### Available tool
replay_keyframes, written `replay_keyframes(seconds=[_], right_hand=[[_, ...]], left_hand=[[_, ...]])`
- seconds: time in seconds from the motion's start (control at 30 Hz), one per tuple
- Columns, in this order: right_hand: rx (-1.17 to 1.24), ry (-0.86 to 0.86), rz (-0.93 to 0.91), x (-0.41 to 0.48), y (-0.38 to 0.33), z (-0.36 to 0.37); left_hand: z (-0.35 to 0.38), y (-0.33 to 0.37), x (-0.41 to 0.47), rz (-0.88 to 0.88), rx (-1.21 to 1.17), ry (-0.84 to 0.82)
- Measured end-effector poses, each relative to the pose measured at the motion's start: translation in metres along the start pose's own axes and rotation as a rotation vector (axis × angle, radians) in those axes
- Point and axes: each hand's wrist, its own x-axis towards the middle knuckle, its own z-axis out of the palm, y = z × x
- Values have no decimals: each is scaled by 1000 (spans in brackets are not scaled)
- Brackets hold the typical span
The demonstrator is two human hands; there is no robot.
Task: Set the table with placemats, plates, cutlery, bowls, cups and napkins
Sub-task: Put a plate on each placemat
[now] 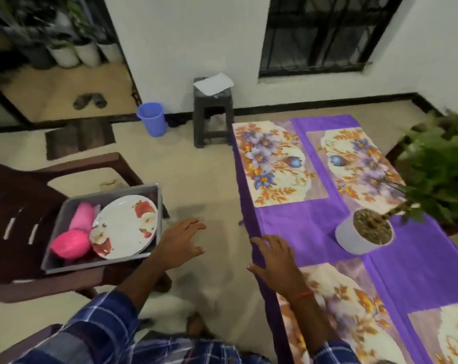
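One grey tray (96,262) sits on the seat of a brown plastic chair (4,185) at far left. In it a white plate (122,227) with a fruit print leans toward the tray's right wall. Left of the plate are two pink vessels (70,244), too blurred to tell cup from bowl. Just right of the tray, the person's left grip (182,243) hangs over the floor, fingers spread and straight, with nothing in it. Further right, the right grip (275,261) is likewise wide open and holds nothing. Its fingers are spread over the left edge of the purple cloth (419,266) covering the bench; whether they touch it I cannot tell. Four floral mats lie flat on the cloth: the far-left placemat (277,164), the near-left placemat (340,311), the far-right placemat (359,164) and the near-right placemat (448,334). Between the two pairs, toward the right, stands a white plant pot (353,243) with green leaves.
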Motion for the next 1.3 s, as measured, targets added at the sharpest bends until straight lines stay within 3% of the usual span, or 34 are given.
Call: replay_keyframes(seconds=[0.53,0.9,1.3], right_hand=[[-82,-185,-417,168,-162,14],[-48,-392,-509,297,-229,54],[61,-654,-480,413,-266,141]], left_hand=[[-58,-155,-57,-455,-170,213],[-52,-237,-47,-724,-337,241],[-58,-318,0,-975,-498,283]])
